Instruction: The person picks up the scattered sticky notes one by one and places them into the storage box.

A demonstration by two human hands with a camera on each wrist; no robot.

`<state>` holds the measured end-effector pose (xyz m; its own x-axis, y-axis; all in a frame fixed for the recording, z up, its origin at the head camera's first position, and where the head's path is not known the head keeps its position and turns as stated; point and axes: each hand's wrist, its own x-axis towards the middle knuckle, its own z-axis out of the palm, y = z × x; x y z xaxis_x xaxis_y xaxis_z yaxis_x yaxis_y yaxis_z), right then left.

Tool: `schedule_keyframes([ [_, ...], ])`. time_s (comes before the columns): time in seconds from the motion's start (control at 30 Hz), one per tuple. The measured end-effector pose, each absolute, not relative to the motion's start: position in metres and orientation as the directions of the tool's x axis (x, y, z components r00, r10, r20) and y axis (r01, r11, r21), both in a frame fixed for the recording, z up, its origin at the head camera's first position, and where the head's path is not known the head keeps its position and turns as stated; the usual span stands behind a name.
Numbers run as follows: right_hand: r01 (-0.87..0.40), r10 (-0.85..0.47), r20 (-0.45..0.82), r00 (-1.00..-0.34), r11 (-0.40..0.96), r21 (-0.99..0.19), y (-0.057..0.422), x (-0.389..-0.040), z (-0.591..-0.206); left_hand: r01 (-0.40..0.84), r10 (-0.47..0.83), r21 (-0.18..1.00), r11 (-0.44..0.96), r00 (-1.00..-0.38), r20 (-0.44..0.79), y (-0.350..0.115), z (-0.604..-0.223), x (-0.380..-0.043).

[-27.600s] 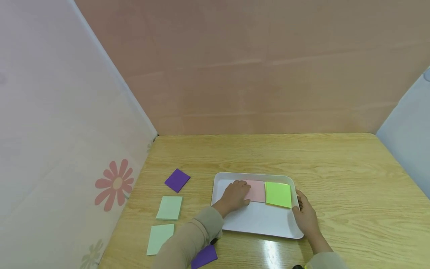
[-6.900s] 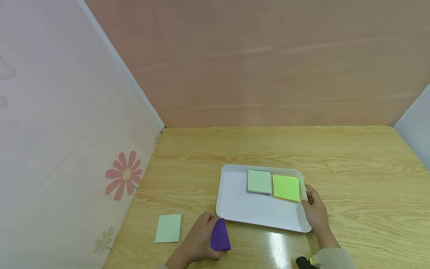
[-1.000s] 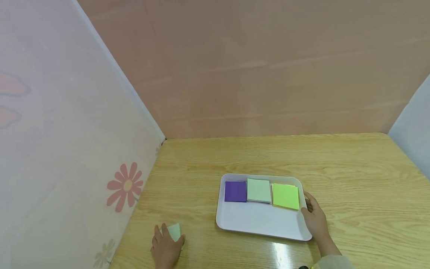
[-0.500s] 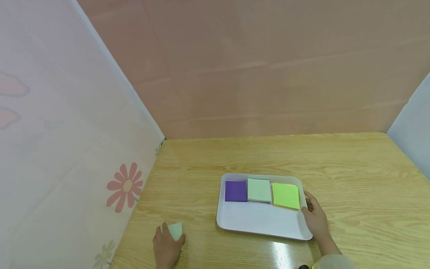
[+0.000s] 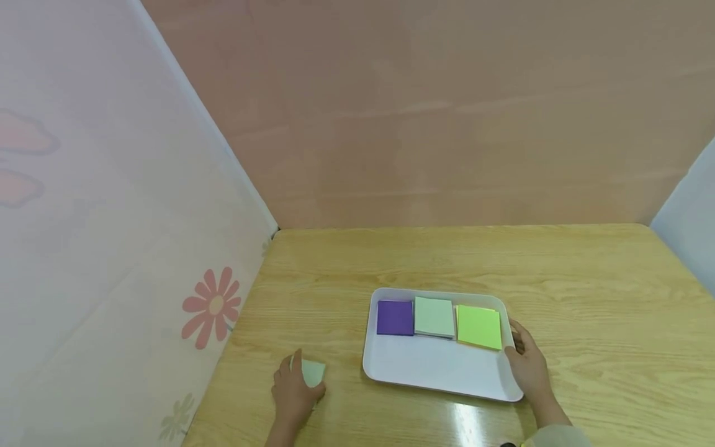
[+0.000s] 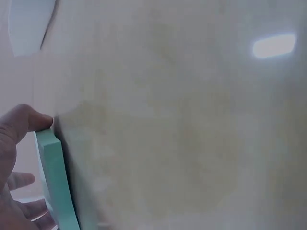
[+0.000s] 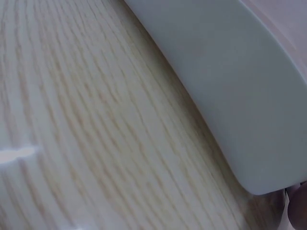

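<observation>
A mint-green sticky-note pad [image 5: 314, 372] is pinched by my left hand [image 5: 295, 394] left of the tray, thumb at one edge and fingers at the opposite one. In the left wrist view, the pad's thick side [image 6: 60, 182] shows, close over the table surface. My right hand [image 5: 529, 369] holds the right end of the white tray [image 5: 430, 366], thumb at the rim and fingers by the outer wall. Along the tray's far side lie a purple pad [image 5: 395, 318], a mint-green pad [image 5: 434, 316] and a lime pad [image 5: 479, 327], with layers peeking out beneath the last two.
The wooden table [image 5: 614, 298] runs back to a brownish-pink sheet [image 5: 447, 124]. A pale wall covering with a pink flower [image 5: 215, 305] borders the left side. The tray's outer wall [image 7: 220, 86] fills much of the right wrist view.
Over the last half second my left hand has shifted right and slightly away with the mint pad. Purple and mint pads, earlier on the table, now lie in the tray; the pink pad is hidden.
</observation>
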<state>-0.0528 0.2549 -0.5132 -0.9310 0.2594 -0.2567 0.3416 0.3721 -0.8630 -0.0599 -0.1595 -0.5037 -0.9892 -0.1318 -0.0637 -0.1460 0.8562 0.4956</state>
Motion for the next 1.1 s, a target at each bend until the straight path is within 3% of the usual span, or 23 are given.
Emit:
schedule_keyframes([
  [0.5,0.325,0.259,-0.243,-0.935,0.346,-0.88,0.252,-0.05,-0.513,0.035,0.002,0.519,0.854,-0.998,0.065,-0.131,-0.484,-0.107],
  [1.1,0.328,0.268,-0.245,-0.932,0.334,-0.884,0.252,-0.052,-0.514,0.214,0.171,0.561,0.8,-0.977,0.128,-0.077,-0.454,-0.132],
])
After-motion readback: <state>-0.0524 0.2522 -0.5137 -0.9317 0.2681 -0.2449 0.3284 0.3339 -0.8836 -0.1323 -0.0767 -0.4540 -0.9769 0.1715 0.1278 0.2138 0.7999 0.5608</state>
